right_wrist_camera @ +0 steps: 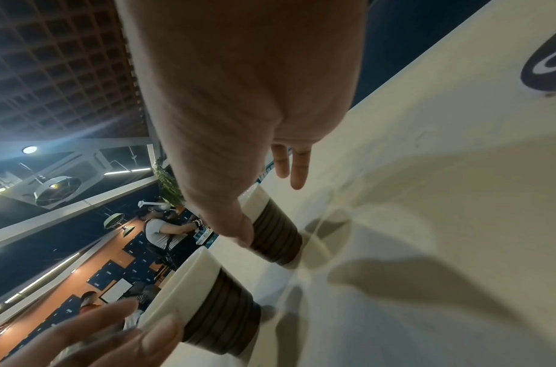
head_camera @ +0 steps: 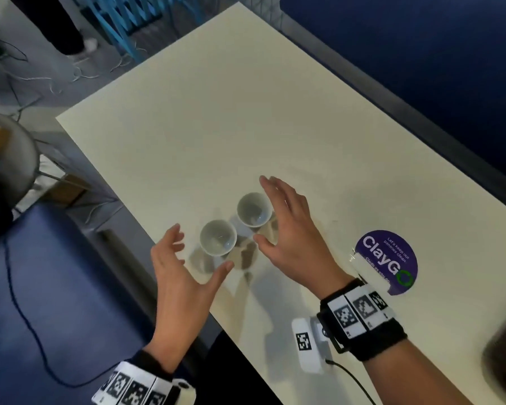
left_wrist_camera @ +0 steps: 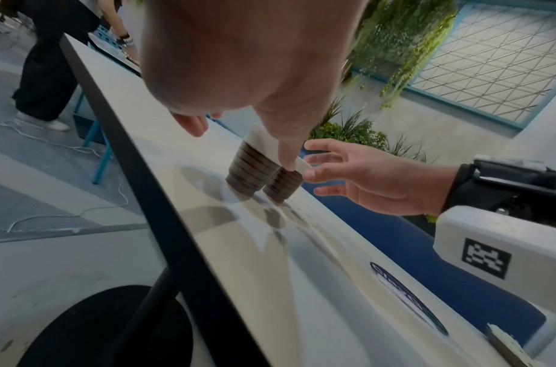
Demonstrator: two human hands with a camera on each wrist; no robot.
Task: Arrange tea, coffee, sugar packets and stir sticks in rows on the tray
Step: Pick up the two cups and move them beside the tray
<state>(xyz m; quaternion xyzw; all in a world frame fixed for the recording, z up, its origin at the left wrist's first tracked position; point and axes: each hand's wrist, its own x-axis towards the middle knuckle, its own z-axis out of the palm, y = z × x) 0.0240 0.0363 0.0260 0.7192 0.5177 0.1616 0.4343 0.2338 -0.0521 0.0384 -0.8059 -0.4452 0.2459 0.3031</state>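
Two ribbed tapered cups, spread hands

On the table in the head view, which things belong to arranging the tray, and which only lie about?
Belonging to the job:
No tray, packets or stir sticks are clearly in view.
left hand and right hand, open, each beside a cup.

Only lying about:
near cup and far cup, both empty.
round purple sticker.
table.

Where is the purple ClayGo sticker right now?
Head view: the purple ClayGo sticker lies flat on the table, right of the two cups, just beyond the right hand's wrist.
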